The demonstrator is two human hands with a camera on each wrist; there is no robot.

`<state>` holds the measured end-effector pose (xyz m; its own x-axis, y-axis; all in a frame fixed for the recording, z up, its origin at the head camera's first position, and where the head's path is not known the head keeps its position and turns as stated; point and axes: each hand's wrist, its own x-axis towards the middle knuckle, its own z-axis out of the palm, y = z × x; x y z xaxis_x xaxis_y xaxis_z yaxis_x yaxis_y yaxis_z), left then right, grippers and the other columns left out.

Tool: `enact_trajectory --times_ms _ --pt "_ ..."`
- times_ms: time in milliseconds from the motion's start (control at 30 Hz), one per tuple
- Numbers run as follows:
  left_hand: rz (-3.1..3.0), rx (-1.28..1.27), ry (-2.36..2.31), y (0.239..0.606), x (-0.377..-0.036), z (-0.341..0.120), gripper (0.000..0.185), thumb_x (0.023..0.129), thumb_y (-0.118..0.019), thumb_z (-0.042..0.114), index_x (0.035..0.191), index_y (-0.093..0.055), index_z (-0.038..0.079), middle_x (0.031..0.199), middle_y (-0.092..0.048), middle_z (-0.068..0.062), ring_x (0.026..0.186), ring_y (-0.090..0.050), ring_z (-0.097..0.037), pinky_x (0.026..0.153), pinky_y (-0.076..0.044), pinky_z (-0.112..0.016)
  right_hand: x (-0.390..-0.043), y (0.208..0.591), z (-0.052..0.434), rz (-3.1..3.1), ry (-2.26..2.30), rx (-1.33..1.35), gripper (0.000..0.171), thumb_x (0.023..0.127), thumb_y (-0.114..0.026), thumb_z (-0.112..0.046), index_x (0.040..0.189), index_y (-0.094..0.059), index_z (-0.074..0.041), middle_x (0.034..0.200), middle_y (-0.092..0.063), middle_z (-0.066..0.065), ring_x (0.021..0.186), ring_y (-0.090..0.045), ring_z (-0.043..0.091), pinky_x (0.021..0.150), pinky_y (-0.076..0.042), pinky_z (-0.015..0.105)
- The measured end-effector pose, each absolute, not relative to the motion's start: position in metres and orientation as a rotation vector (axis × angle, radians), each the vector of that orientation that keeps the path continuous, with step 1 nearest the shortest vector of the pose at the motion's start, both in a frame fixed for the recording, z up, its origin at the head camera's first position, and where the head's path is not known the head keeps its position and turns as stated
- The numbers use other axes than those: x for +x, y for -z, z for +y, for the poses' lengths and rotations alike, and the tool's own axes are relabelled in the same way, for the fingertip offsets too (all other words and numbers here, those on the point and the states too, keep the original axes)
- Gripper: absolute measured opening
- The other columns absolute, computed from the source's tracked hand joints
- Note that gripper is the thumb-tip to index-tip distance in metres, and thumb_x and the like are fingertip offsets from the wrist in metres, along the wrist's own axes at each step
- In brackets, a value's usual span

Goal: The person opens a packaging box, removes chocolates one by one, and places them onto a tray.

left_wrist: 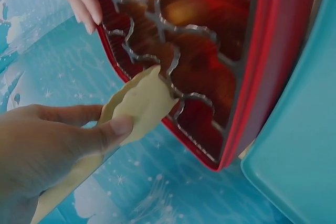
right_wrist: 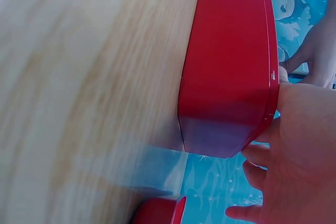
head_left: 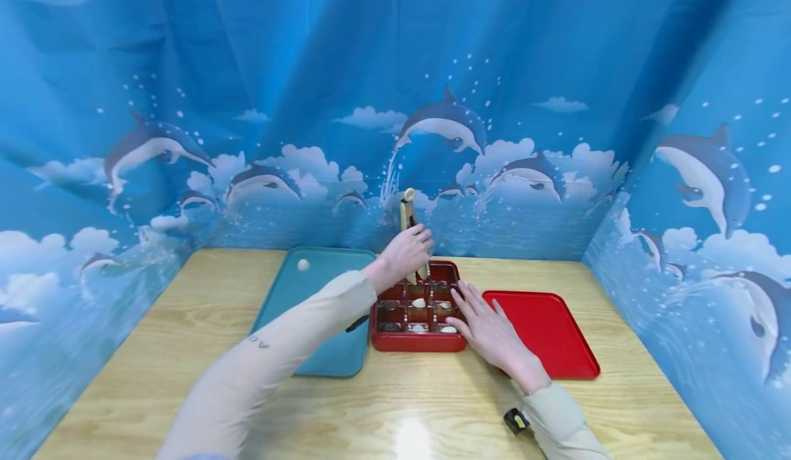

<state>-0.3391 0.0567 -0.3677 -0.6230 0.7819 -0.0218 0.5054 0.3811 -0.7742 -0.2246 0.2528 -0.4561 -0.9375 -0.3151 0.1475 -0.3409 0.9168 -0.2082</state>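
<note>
Backdrop: blue dolphin-print cloth (head_left: 445, 48) on 3 sides, w/ clouds + sea.
Table: light wood table (head_left: 185, 323), carries everything below.
Red box: red box (head_left: 417, 342) w/ a grid of compartments, mid-table, between teal tray & red tray. Small pale pieces in several compartments; dark ones in others. Left wrist view shows wavy metal dividers (left_wrist: 157, 22) inside.
Left hand: left hand (head_left: 404, 253) raised over box's far edge, fingers curled round pale tongs (head_left: 408, 206). Thumb + fingers pinch the tongs' arms partway down; top end sticks up above the hand, tips point down into a far compartment. In left wrist view the tongs' scalloped tip (left_wrist: 144, 100) sits right at a divider in the box; can't tell if anything is caught in it.
Right hand: right hand (head_left: 488, 329) flat, fingers straight & slightly spread, lying along box's right side, fingertips reaching over its rim. Holds nothing, just rests against it. Right wrist view: palm against box's outer wall (right_wrist: 231, 77) near a corner.
Teal tray: teal tray (head_left: 321, 357), left of box, touching or just beside it. One small white ball (head_left: 303, 264) near its far-left corner.
Red tray: red tray (head_left: 550, 336), right of box, partly under right hand.
Sleeves: both arms in pale beige sleeves (head_left: 272, 357).
Wrist: small black + yellow device (head_left: 516, 420) at right cuff.
</note>
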Motion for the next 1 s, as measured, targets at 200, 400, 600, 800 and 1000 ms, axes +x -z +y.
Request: enact_trajectory --times_ms 200,400,600,800,1000 --pt "-2.261 -1.139 -1.079 0.370 -0.337 0.058 0.022 0.104 -0.059 0.021 0.112 -0.077 0.030 0.128 -0.065 0.011 0.121 -0.052 -0.015 0.106 -0.034 -0.035 -0.226 0.457 0.253 -2.951 -0.366 0.509 0.068 0.104 -0.053 -0.045 0.157 -0.037 -0.006 0.166 -0.025 0.015 0.153 -0.022 0.036 0.114 -0.024 0.068" --pt "-2.265 -1.177 -1.106 0.365 -0.341 0.057 0.022 0.102 -0.062 0.022 0.116 -0.076 0.031 0.129 -0.066 0.012 0.125 -0.051 -0.015 0.111 -0.033 -0.036 -0.227 0.460 0.251 -2.959 -0.371 0.523 0.069 0.103 -0.053 -0.046 0.157 -0.036 -0.007 0.166 -0.025 0.015 0.153 -0.022 0.037 0.115 -0.023 0.068" --pt "-2.260 -1.217 -1.102 0.361 -0.345 0.056 0.024 0.100 -0.065 0.023 0.120 -0.075 0.033 0.133 -0.065 0.013 0.134 -0.049 -0.015 0.118 -0.028 -0.040 -0.226 0.456 0.250 -2.952 -0.360 0.520 0.068 0.103 -0.055 -0.045 0.157 -0.037 -0.007 0.166 -0.025 0.015 0.153 -0.022 0.036 0.114 -0.024 0.068" --pt "-2.271 -1.228 -1.152 0.367 -0.345 0.062 0.028 0.102 -0.062 0.024 0.126 -0.071 0.033 0.140 -0.061 0.013 0.139 -0.044 -0.015 0.120 -0.026 -0.039 -0.225 0.455 0.252 -2.955 -0.373 0.522 0.070 0.103 -0.055 -0.045 0.158 -0.035 -0.007 0.166 -0.025 0.016 0.152 -0.022 0.037 0.114 -0.024 0.069" --pt "-2.247 -1.227 -1.140 0.376 -0.345 0.058 0.026 0.102 -0.062 0.025 0.123 -0.072 0.034 0.137 -0.062 0.013 0.137 -0.046 -0.015 0.118 -0.028 -0.039 -0.227 0.459 0.253 -2.955 -0.369 0.515 0.070 0.102 -0.055 -0.045 0.157 -0.036 -0.007 0.166 -0.025 0.015 0.153 -0.023 0.036 0.114 -0.024 0.069"
